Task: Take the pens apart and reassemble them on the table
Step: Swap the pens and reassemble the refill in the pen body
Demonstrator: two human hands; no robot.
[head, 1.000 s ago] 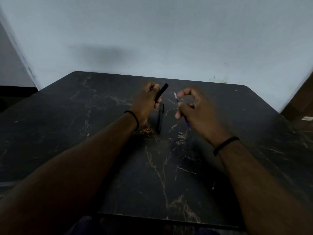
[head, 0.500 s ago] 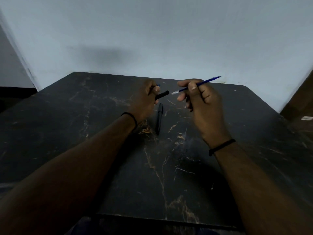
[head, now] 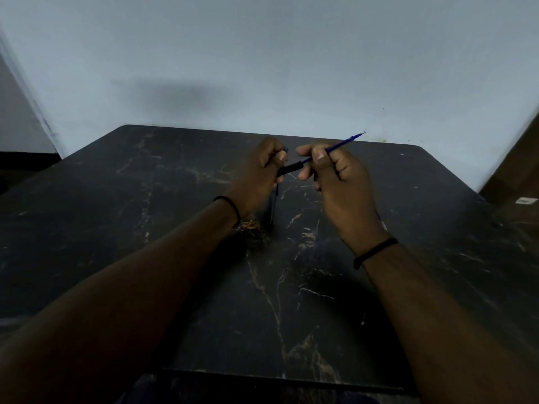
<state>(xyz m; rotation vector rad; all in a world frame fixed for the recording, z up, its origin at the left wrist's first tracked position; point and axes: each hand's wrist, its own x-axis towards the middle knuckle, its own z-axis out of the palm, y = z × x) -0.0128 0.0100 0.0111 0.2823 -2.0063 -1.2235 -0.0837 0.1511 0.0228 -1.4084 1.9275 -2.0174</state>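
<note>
From the head view, the left hand (head: 258, 176) was closed around a black pen barrel (head: 289, 169) above the far middle of the dark marbled bench (head: 145, 228). The right hand (head: 338, 182) pinched a blue refill (head: 338, 145), its near end meeting the barrel's open end. Another black pen (head: 273, 204) lay on the bench just below the left hand.

Left hand (head: 259, 173) wraps the black barrel (head: 288, 170), so only its right end shows; a bit of blue at the fingertips is too small to identify. Blue refill (head: 338, 146) runs behind the right hand's (head: 341, 182) thumb, and its far tip is blurred. The black pen (head: 273, 207) lying on the table (head: 145, 228) has its upper end hidden under the left hand. Both forearms are cut off by the bottom edge.
</note>
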